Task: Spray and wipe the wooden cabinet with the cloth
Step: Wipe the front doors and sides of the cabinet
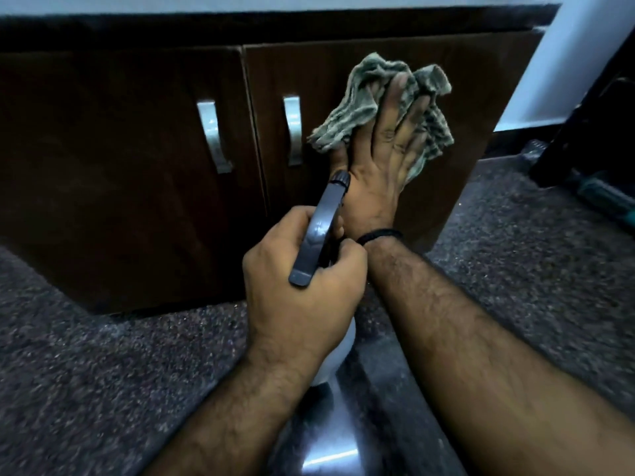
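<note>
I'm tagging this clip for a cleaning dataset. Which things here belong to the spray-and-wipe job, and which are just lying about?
In use:
cloth, pressed flat by right hand
spray bottle, gripped by left hand
wooden cabinet, right door being wiped

Lying about:
dark objects on the floor at right, too blurred to name

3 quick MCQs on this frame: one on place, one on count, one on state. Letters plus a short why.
1. Where is the cloth?
A. on the floor
B. pressed against the right cabinet door
C. hanging on a handle

2. How many metal door handles show?
A. one
B. two
C. four

3. What is the left hand doing?
A. gripping the spray bottle
B. lying flat on the floor
C. pulling a door open

Answers:
1 B, the right hand holds it flat on that door.
2 B, a left handle and a right handle, one per door.
3 A, fingers curl round the bottle's dark head.
</note>
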The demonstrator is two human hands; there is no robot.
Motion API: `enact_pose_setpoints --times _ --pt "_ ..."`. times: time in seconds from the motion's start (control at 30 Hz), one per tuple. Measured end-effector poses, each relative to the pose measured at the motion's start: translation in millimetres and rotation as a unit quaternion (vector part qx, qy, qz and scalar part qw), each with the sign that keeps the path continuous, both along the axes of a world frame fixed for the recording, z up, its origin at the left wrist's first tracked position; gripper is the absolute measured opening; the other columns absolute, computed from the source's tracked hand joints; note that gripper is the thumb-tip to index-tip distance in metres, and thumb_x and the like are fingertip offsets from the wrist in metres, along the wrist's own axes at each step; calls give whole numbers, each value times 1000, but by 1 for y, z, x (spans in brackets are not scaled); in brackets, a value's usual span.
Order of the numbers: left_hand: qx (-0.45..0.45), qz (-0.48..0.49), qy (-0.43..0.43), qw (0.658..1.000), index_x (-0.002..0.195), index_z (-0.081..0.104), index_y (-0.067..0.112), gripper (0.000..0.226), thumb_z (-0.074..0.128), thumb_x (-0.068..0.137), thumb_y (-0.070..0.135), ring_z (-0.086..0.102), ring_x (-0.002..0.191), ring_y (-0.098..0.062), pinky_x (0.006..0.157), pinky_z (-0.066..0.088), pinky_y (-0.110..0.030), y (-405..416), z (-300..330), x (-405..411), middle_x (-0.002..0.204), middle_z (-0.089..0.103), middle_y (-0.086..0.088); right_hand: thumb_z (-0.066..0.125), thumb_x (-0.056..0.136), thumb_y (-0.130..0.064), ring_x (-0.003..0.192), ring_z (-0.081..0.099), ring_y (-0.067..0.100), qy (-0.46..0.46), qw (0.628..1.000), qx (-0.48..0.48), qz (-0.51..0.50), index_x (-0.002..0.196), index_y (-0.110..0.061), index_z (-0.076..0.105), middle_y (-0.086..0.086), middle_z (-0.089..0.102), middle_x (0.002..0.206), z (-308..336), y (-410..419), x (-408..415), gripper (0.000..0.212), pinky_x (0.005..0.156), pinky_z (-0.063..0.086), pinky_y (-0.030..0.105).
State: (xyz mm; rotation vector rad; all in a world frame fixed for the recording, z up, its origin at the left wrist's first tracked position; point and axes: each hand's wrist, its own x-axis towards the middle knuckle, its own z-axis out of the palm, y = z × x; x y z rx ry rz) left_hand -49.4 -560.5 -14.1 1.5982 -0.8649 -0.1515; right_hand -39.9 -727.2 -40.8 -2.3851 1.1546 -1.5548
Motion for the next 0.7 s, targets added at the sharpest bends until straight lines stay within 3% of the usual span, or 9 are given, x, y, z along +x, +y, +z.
enact_pose_setpoints --times 0.17,0.27,0.43,0.7 --pt "-6 -23 -6 1000 78 67 15 9 66 75 23 68 56 -31 55 57 -48 -29 19 -15 63 67 -8 40 101 -37 149 11 54 40 998 -51 3 150 -6 44 25 23 162 27 -36 -24 58 117 8 71" --pt "-5 -31 -9 999 77 67 16 8 66 74 23 69 55 -26 55 57 -47 -41 23 -26 62 67 -5 38 101 -41 149 12 53 41 998 -55 -7 150 -6 44 25 22 162 29 -51 -36 60 116 9 72" --pt "1 -54 -11 998 79 68 20 8 67 74 26 67 56 -17 53 56 -43 -55 27 -36 64 67 -2 29 100 -42 151 -5 50 -82 995 35 -41 157 -4 24 27 3 165 37 -75 -55 69 119 -2 67" --pt "-4 -57 -12 998 78 67 19 7 66 75 25 66 57 -19 54 56 -45 -57 33 -40 64 66 -1 37 99 -31 153 -11 41 -237 965 96 -65 158 -2 11 21 -3 167 56 -82 -54 71 120 -5 55"
